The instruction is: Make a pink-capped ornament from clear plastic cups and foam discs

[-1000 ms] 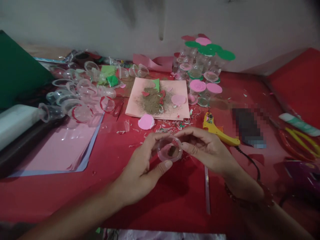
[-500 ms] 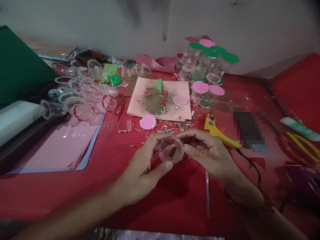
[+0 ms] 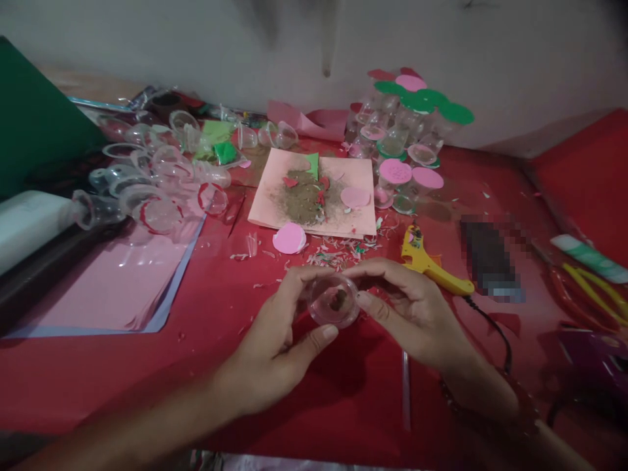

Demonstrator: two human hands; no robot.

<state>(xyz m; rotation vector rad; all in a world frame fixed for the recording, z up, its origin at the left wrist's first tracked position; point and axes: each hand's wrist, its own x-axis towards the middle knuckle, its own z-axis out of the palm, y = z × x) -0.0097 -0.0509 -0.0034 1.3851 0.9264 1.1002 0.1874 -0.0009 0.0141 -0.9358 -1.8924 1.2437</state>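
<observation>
Near mid-frame, I have a cup (image 3: 320,307) between my left hand (image 3: 284,337) and right hand (image 3: 412,314). Above it lies a card (image 3: 360,171) bearing powder (image 3: 301,204); loose cups (image 3: 169,167) crowd the upper left, stacked cups (image 3: 392,142) the upper right. Paper sheets (image 3: 112,281) lie left, a glue gun (image 3: 436,271) right.

Handicraft workspace at a red-covered table (image 3: 206,301), which stands before me against a pale wall (image 3: 171,39). Craft work is indicated by the yellow glue gun (image 3: 436,267), stacked paper sheets (image 3: 112,281), scattered shavings (image 3: 343,252) and coloured discs (image 3: 289,239); whether the room is domestic or commercial cannot be determined.
</observation>
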